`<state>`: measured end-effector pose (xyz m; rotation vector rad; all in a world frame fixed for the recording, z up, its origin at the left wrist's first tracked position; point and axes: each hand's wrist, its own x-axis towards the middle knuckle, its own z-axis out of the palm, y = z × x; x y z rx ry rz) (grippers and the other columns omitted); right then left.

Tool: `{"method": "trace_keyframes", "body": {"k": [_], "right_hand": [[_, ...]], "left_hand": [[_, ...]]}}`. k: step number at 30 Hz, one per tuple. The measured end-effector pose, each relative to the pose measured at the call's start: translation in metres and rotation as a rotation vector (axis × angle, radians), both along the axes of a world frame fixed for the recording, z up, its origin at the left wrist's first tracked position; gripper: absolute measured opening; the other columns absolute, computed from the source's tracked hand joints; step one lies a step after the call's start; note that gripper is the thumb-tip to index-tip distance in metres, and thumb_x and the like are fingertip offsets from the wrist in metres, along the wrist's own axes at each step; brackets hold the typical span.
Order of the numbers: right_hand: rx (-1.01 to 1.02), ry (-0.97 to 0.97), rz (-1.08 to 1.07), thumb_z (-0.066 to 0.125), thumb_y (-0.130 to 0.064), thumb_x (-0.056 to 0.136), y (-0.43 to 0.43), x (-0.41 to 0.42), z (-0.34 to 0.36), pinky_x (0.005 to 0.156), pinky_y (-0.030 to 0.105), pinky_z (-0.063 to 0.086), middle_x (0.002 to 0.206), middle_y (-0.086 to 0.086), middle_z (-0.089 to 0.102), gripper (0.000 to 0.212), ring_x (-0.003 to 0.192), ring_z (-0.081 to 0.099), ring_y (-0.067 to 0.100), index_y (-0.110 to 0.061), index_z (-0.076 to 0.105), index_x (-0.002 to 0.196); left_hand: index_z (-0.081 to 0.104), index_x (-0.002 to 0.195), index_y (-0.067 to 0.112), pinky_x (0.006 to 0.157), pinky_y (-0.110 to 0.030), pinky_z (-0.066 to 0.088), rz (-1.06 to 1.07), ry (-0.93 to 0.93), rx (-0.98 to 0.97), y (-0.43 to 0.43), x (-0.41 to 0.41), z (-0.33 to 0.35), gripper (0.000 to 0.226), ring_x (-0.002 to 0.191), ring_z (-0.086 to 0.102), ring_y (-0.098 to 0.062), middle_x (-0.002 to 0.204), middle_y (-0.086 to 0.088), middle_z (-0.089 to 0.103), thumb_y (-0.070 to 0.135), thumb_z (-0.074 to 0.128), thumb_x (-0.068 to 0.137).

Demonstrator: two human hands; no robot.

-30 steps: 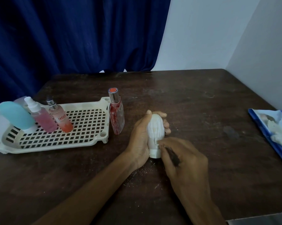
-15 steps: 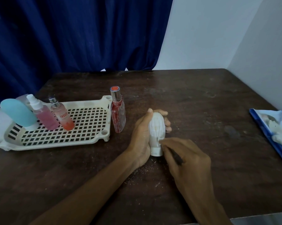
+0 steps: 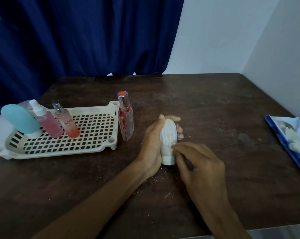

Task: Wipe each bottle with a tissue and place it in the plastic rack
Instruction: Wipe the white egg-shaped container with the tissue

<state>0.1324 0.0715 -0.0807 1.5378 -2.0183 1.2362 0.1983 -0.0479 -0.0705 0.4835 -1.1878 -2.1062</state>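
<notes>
Head view: my left hand (image 3: pixel 152 144) gripped the white bottle (image 3: pixel 168 158), fingers curled round it, upright on the table (image 3: pixel 214 109) at dead centre. My right hand (image 3: pixel 202 163) pinched the tissue (image 3: pixel 168 133) against its lower side. Best, I judged, to rub full-length while turning it, then carry it to the rack (image 3: pixel 87 150) at nine o'clock.

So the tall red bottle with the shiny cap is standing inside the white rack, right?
No, not inside. The head view shows the tall red bottle with the shiny cap standing on the table, just outside the white rack, next to its right edge.
</notes>
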Motion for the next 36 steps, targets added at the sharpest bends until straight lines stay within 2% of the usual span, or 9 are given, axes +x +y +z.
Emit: {"method": "trace_keyframes", "body": {"k": [7, 11, 14, 16, 18, 26, 29, 32, 36], "right_hand": [[-0.051, 0.057, 0.052, 0.067, -0.011, 0.088, -0.011, 0.011, 0.003, 0.079, 0.012, 0.048, 0.094, -0.001, 0.072, 0.014, 0.083, 0.063, 0.009, -0.009, 0.078, 0.094], [-0.041, 0.068, 0.027, 0.077, -0.002, 0.081, -0.004, 0.004, -0.002, 0.077, 0.018, 0.051, 0.095, 0.001, 0.073, 0.015, 0.083, 0.066, 0.012, -0.008, 0.079, 0.094], [-0.013, 0.049, -0.018, 0.079, -0.001, 0.079, -0.004, -0.002, 0.003, 0.077, 0.014, 0.048, 0.094, 0.0, 0.073, 0.016, 0.082, 0.065, 0.012, -0.009, 0.079, 0.093], [-0.039, 0.053, -0.012, 0.07, -0.008, 0.087, -0.009, 0.001, 0.007, 0.078, 0.011, 0.046, 0.094, -0.001, 0.073, 0.01, 0.082, 0.063, 0.01, -0.009, 0.078, 0.093], [-0.051, 0.068, 0.024, 0.059, -0.016, 0.091, -0.012, 0.008, 0.007, 0.08, 0.011, 0.046, 0.093, 0.0, 0.072, 0.02, 0.083, 0.063, 0.01, -0.008, 0.078, 0.094], [-0.038, 0.084, 0.0, 0.076, 0.002, 0.082, -0.005, 0.001, 0.0, 0.079, 0.013, 0.048, 0.095, 0.0, 0.072, 0.016, 0.083, 0.065, 0.012, -0.008, 0.079, 0.094], [-0.054, 0.074, -0.004, 0.069, -0.006, 0.089, -0.013, 0.005, 0.006, 0.082, 0.008, 0.044, 0.094, -0.001, 0.072, 0.012, 0.084, 0.062, 0.009, -0.008, 0.078, 0.095], [-0.049, 0.102, 0.03, 0.059, -0.016, 0.091, -0.016, 0.015, 0.004, 0.082, 0.01, 0.045, 0.093, -0.001, 0.072, 0.022, 0.082, 0.061, 0.01, -0.008, 0.078, 0.093], [-0.051, 0.112, 0.045, 0.067, -0.012, 0.086, -0.006, 0.011, -0.002, 0.081, 0.014, 0.048, 0.094, -0.001, 0.072, 0.015, 0.083, 0.064, 0.012, -0.008, 0.079, 0.094]], "left_hand": [[0.066, 0.104, 0.01, 0.068, -0.029, 0.052, 0.008, 0.02, 0.028, -0.002, 0.001, -0.001, 0.043, 0.074, 0.059, -0.017, 0.082, -0.008, 0.061, 0.04, 0.036, 0.106], [0.066, 0.107, 0.009, 0.065, -0.03, 0.046, 0.006, 0.011, 0.014, -0.001, 0.001, -0.001, 0.042, 0.074, 0.058, -0.016, 0.084, -0.008, 0.061, 0.041, 0.039, 0.105], [0.065, 0.109, 0.008, 0.067, -0.031, 0.05, 0.012, 0.012, -0.009, 0.001, 0.0, -0.001, 0.042, 0.075, 0.059, -0.016, 0.085, -0.009, 0.061, 0.04, 0.039, 0.105], [0.065, 0.111, 0.007, 0.072, -0.03, 0.053, 0.027, 0.0, -0.025, 0.0, 0.0, -0.001, 0.042, 0.076, 0.06, -0.017, 0.085, -0.009, 0.062, 0.04, 0.038, 0.106], [0.066, 0.111, 0.007, 0.075, -0.03, 0.053, 0.038, -0.005, -0.026, 0.0, 0.001, -0.002, 0.043, 0.078, 0.061, -0.017, 0.086, -0.009, 0.063, 0.039, 0.038, 0.106], [0.067, 0.113, 0.009, 0.071, -0.031, 0.05, 0.013, 0.006, -0.009, -0.001, -0.001, -0.002, 0.042, 0.078, 0.059, -0.018, 0.088, -0.01, 0.061, 0.044, 0.046, 0.102], [0.067, 0.11, 0.009, 0.075, -0.029, 0.054, 0.023, 0.003, -0.009, 0.0, 0.0, -0.002, 0.041, 0.079, 0.06, -0.018, 0.086, -0.01, 0.062, 0.041, 0.043, 0.103], [0.068, 0.109, 0.01, 0.075, -0.029, 0.052, 0.033, -0.001, 0.013, -0.001, 0.001, -0.001, 0.041, 0.078, 0.06, -0.018, 0.085, -0.009, 0.063, 0.04, 0.042, 0.104], [0.068, 0.112, 0.009, 0.072, -0.029, 0.049, 0.016, -0.004, 0.017, -0.002, -0.001, -0.002, 0.041, 0.078, 0.058, -0.018, 0.087, -0.009, 0.062, 0.042, 0.046, 0.102]]}}
